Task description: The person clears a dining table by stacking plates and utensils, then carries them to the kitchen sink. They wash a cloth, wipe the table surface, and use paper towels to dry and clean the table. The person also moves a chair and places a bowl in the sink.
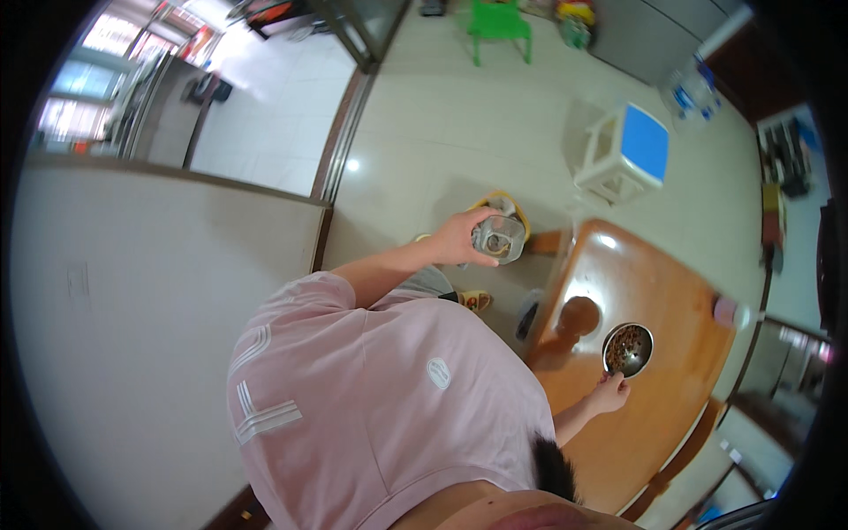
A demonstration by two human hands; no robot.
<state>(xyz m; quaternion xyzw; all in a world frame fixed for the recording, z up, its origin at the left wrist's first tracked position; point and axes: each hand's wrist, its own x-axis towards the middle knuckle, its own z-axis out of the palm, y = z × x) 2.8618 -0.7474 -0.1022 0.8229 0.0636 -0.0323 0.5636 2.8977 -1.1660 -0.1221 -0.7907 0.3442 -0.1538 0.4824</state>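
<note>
My left hand (pixel 457 237) is wrapped around a clear cup (pixel 500 238), held out in front of my body. Behind it on the floor stands a bin with a yellow rim (pixel 525 215), partly covered by the cup and my fingers. What shows inside the cup may be the bin seen through it. My right hand (pixel 611 392) pinches the near rim of a round metal bowl (pixel 639 351), over the wooden table (pixel 676 318). Small brown pieces (pixel 621 346) lie mostly along the bowl's left side. A dark shadow or reflection shows on the tabletop beside it.
A white stool with a blue seat (pixel 644 144) stands beyond the table. Farther off are a green plastic chair (pixel 500 25) and a large water bottle (pixel 692 96). A pinkish cup (pixel 723 310) sits by the table's right edge, near a wooden chair (pixel 689 457). A wall (pixel 165 298) runs along my left.
</note>
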